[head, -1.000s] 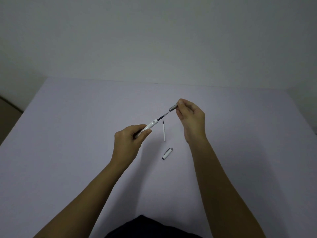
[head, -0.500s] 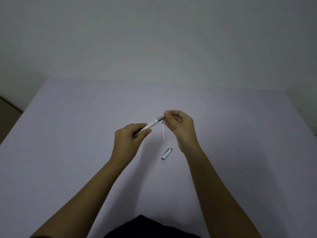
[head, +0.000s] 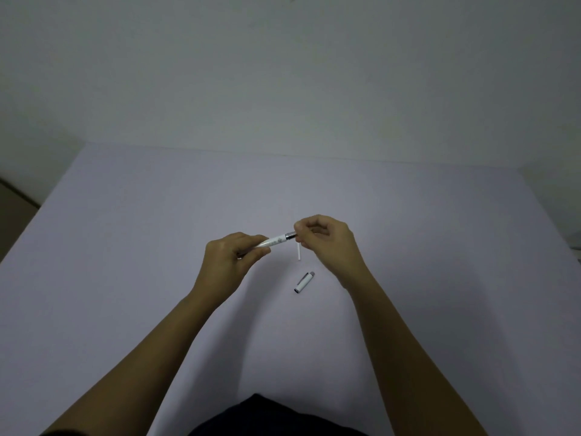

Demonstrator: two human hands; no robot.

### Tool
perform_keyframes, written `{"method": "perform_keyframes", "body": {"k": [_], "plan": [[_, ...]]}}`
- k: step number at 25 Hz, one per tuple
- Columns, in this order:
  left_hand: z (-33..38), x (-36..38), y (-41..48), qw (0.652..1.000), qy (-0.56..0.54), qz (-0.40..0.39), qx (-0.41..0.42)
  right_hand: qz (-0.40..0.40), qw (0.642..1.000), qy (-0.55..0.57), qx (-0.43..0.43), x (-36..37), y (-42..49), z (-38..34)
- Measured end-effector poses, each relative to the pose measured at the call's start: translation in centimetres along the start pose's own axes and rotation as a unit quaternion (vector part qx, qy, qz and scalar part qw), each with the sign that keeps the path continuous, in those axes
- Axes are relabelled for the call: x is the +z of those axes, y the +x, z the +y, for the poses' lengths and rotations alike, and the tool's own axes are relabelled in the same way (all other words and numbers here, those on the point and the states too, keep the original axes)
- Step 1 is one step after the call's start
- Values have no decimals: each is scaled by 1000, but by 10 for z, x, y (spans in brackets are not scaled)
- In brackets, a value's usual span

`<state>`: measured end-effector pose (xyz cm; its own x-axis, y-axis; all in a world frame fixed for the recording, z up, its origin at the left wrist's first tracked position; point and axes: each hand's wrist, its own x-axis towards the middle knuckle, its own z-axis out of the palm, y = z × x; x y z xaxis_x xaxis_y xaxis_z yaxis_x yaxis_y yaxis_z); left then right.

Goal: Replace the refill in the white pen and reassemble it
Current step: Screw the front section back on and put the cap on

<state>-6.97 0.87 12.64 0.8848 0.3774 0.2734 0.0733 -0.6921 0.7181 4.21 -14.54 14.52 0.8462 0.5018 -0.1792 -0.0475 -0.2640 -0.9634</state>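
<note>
My left hand grips the white pen barrel near its rear end, holding it above the table and tilted up to the right. The fingers of my right hand pinch the grey metal grip section at the barrel's front end; that section sits against the barrel and no refill shows between them. A thin white refill lies on the table just below my right hand, partly hidden by it. The white pen cap with a grey tip lies on the table nearer to me.
The pale lilac table fills the view, with its far edge against a grey wall. Its left edge drops to a darker floor. Both forearms reach in from the bottom.
My right hand has moved left toward my left hand. The exposed dark refill between the grip section and the barrel has disappeared inside, and the section now meets the barrel.
</note>
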Motion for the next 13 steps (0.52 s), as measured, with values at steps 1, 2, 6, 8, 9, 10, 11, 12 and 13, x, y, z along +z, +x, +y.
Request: {"method": "perform_keyframes", "body": {"k": [1, 2, 6, 8, 9, 10, 11, 12, 13], "plan": [[0, 0, 0, 1000, -1, 0, -4, -22, 1000, -13, -6, -3, -1, -2], [0, 0, -1, 1000, -2, -1, -1, -33, 999, -37, -14, -7, 0, -2], [2, 0, -2, 1000, -12, -8, 24, -7, 987, -151, -52, -9, 1, -4], [4, 0, -2, 1000, -14, -5, 21, 5, 984, -166, -67, -7, -1, -5], [3, 1, -1, 1000, -13, -1, 17, -1, 985, -152, -76, -6, -3, -6], [3, 1, -1, 1000, -13, 2, 12, -9, 986, -137, -94, -7, -4, -4], [4, 1, -1, 1000, -14, 2, 9, -15, 986, -126, -109, -7, -7, -4], [4, 2, -1, 1000, -15, 1, 9, -14, 983, -137, -120, -9, -6, -2], [5, 2, -1, 1000, -16, -3, 12, -16, 983, -140, -121, -11, -7, -2]]}}
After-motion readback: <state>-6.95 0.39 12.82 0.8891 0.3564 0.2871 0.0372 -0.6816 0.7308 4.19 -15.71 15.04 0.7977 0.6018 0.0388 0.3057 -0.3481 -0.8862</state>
